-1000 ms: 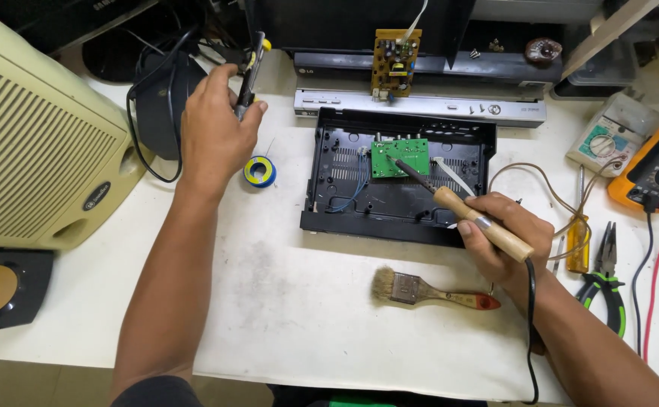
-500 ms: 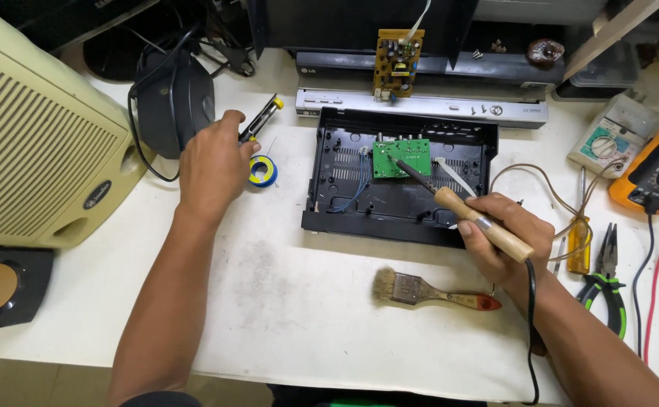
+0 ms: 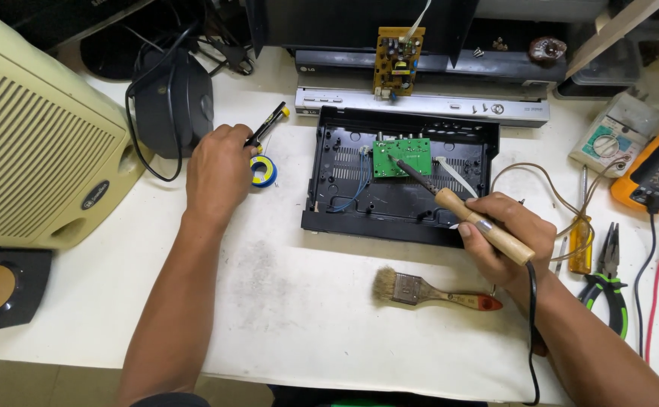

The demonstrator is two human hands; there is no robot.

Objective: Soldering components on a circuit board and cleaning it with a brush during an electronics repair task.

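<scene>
Nearest on the white tabletop (image 3: 292, 316) lies a paintbrush (image 3: 435, 290). At about four o'clock the right hand (image 3: 506, 237) has its grip clenched around a wooden-handled soldering iron (image 3: 480, 222), tip on the green circuit board (image 3: 402, 157) inside the black casing (image 3: 401, 177). At ten o'clock the left hand (image 3: 216, 173) pinches a black-and-yellow pen-like tool (image 3: 269, 123) just beside a blue-and-yellow solder spool (image 3: 264, 171).

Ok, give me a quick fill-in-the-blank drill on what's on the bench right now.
1. The right hand holds a soldering iron whose tip rests on the ____ circuit board.
2. The left hand sits beside a blue and ____ tape roll.
3. The ____ lies in front of the black case.

Missing: green; yellow; paintbrush
</scene>
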